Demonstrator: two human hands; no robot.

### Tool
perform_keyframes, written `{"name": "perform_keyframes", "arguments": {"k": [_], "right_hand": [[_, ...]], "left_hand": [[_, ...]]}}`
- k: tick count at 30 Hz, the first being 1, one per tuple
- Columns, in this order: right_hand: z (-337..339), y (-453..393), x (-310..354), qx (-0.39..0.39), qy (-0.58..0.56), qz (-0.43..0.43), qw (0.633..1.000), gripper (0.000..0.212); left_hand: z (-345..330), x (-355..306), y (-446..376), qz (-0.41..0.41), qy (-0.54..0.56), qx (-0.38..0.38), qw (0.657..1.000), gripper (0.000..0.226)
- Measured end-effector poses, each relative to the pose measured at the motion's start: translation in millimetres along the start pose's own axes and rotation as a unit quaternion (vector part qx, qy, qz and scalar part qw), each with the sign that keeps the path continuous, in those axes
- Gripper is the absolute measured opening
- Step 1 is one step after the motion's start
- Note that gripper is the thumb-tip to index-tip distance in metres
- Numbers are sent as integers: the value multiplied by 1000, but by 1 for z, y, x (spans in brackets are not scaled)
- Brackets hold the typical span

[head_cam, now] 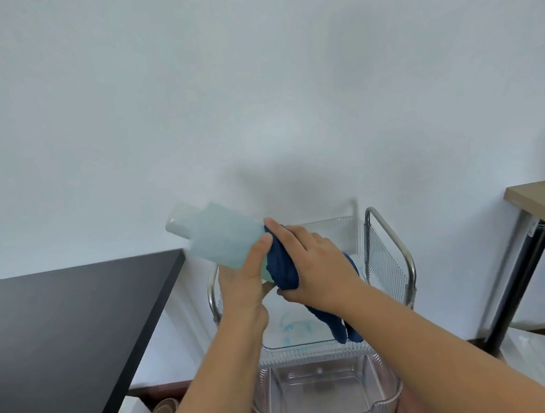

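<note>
Pale blue translucent plastic bottle (216,236), tipped almost on its side with the cap pointing up and left, is held in the air above the clear ribbed plastic cart with a chrome frame (310,351). The left hand (241,281) grips the bottle's lower body to steady it. The right hand (316,265) presses a dark blue cloth (281,266) around the base, apparently wiping it, and the cloth's loose end hangs over the cart's top tray. A black table (60,323) stands left of the cart.

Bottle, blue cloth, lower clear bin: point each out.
bottle (221,240), head view, middle of its pale body.
blue cloth (283,268), head view, bunched part against the bottle.
lower clear bin (320,393), head view, bare floor.
</note>
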State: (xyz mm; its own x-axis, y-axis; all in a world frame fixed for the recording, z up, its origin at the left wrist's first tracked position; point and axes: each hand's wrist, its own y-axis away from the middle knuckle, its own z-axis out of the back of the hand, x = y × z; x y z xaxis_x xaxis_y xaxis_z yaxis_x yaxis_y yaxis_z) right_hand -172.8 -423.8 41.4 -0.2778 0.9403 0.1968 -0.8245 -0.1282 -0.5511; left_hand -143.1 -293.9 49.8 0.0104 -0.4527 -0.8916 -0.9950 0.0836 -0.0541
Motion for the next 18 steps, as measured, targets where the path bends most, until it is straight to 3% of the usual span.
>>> {"name": "perform_keyframes", "arguments": {"k": [3, 8, 14, 18], "right_hand": [[6, 2, -6, -14, -2, 16, 1000, 110], [15, 3, -16, 34, -4, 17, 999, 108], [17, 13, -11, -18, 6, 114, 993, 85], [15, 12, -9, -39, 36, 152, 987, 83]], "left_hand": [[9, 1, -5, -22, 24, 24, 999, 63], [19, 1, -18, 18, 60, -9, 998, 79], [17, -2, -43, 85, 33, -44, 995, 77], [17, -2, -63, 119, 6, -19, 993, 80]]}}
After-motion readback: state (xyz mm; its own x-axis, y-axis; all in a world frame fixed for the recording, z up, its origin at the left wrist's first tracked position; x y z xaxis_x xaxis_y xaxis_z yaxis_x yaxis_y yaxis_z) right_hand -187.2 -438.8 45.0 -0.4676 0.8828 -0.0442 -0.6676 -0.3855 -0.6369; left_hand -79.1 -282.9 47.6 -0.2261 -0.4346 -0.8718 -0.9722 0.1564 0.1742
